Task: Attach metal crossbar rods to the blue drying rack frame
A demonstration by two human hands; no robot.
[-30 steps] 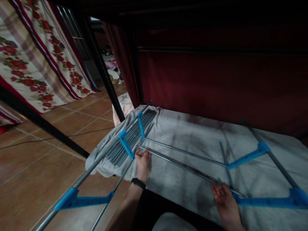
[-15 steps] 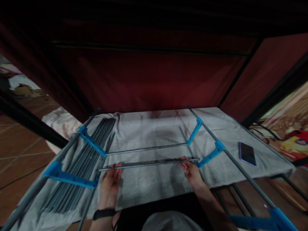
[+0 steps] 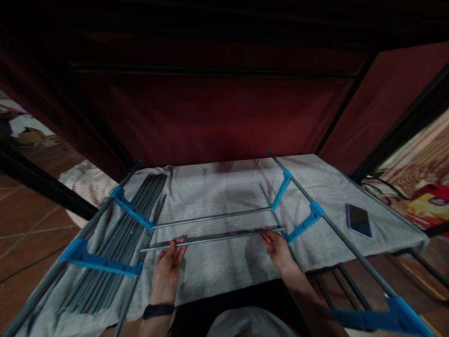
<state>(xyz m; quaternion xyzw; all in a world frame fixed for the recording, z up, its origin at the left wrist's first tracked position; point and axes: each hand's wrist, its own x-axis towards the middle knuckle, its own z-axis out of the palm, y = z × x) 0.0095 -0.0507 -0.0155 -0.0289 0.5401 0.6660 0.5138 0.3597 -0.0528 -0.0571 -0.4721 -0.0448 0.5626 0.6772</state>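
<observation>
- Pale sheet [image 3: 220,267] under left frame [image 3: 131,211] and right frame [image 3: 304,224].
- Your left hand [image 3: 170,260] and right hand [image 3: 277,248] grip a rod [image 3: 217,238] spanning the gap, seemingly unattached.
- One crossbar [image 3: 213,217] looks fitted; loose rods [image 3: 121,243] lie left.

No txt legible, blurred logo [image 3: 438,201] on red-yellow pkg [image 3: 423,206], unreadable

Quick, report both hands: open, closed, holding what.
Left hand: closed, holding the nearer crosswise rod near its left end.
Right hand: closed, holding the same rod near its right end.
</observation>
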